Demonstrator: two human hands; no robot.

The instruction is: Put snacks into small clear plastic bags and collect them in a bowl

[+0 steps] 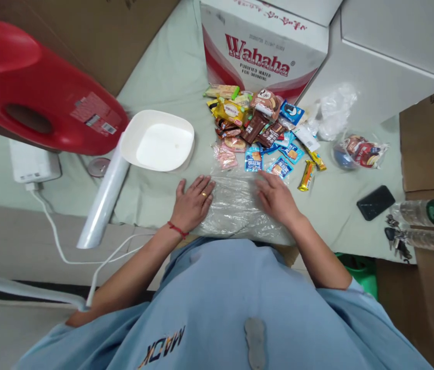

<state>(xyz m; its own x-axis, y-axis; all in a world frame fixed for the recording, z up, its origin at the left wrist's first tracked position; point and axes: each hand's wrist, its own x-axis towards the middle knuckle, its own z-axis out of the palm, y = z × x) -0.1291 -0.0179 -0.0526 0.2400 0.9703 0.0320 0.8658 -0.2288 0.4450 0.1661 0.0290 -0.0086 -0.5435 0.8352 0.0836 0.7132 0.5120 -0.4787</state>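
A clear plastic bag (234, 205) lies flattened at the near edge of the table. My left hand (192, 203) rests on its left side, palm down with the fingers stretched out. Over its right side is my right hand (276, 198), fingers loosely bent and apart, nothing seen in them. Just beyond the bag sits a pile of wrapped snacks (255, 126), with blue packets (254, 158) nearest my right hand. A white plastic bowl (165, 144) stands beyond my left hand, with nothing in it.
A red jug (47, 92), a white power adapter (34, 162) and a plastic film roll (103, 200) are at left. A Wahaha box (259, 46) backs the pile. At right are a bagged bundle of snacks (363, 151), a phone (376, 202), keys (397, 239) and bottles (428, 211).
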